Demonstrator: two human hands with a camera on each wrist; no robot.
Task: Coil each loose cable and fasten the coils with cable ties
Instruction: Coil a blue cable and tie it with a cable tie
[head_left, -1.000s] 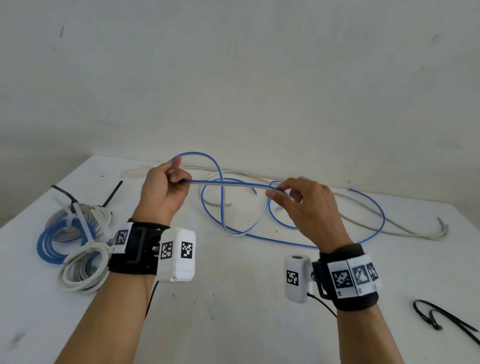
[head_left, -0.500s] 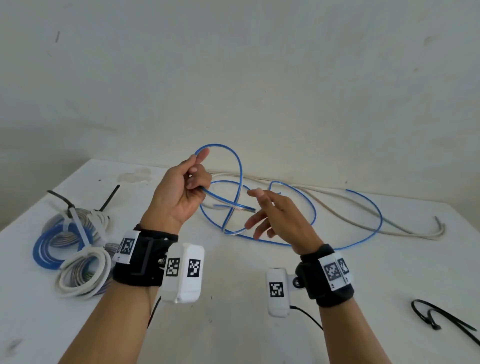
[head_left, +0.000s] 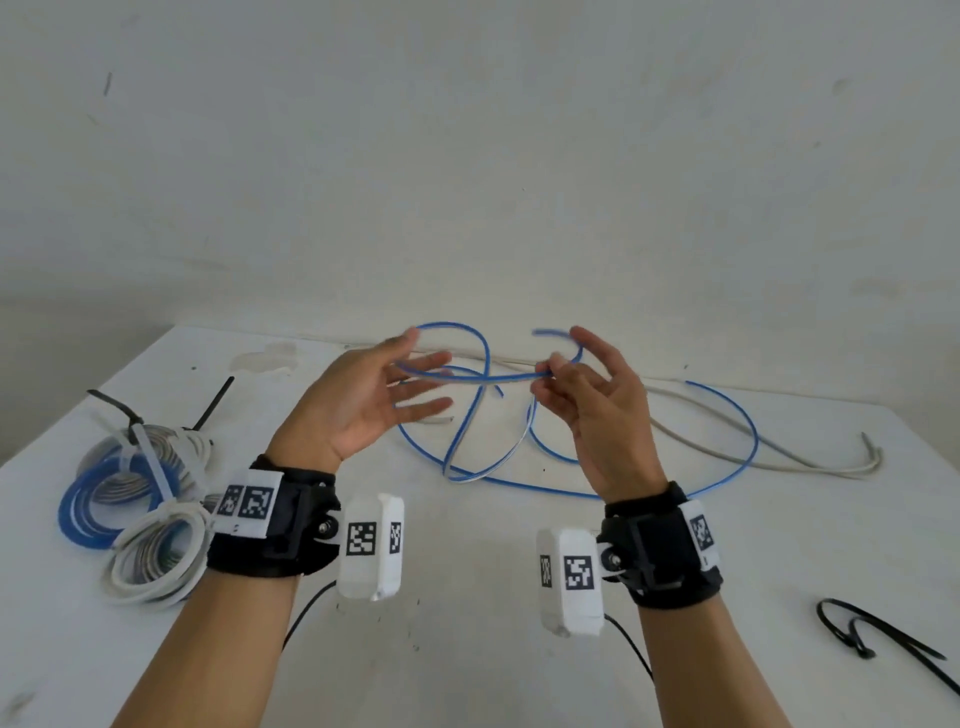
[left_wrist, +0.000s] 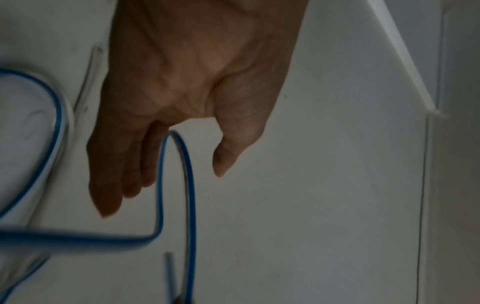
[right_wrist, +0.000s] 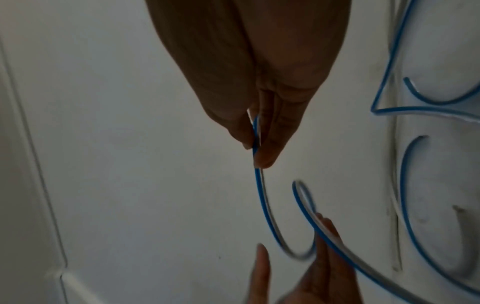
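Observation:
A loose blue cable (head_left: 464, 431) sprawls in loops over the white table (head_left: 467, 597). My left hand (head_left: 384, 384) is raised with its palm turned right and fingers straight. A blue loop (left_wrist: 188, 185) hangs over it between thumb and forefinger, ungripped. My right hand (head_left: 545, 371) faces it and pinches the same cable (right_wrist: 262, 197) between thumb and fingertip (right_wrist: 265, 156). The stretch between the hands runs in the air above the table. The left hand's fingers (right_wrist: 327, 253) show at the bottom of the right wrist view, touching the cable.
A loose grey-white cable (head_left: 779, 452) lies along the back right of the table. Tied coils (head_left: 130, 478) in blue, grey and white sit at the left, with black tie tails (head_left: 213, 405) sticking out. Loose black cable ties (head_left: 862, 634) lie at the front right.
My left hand let go of its grip on the blue loop and opened its fingers. The right hand, open half a second ago, turned palm up and pinched the cable.

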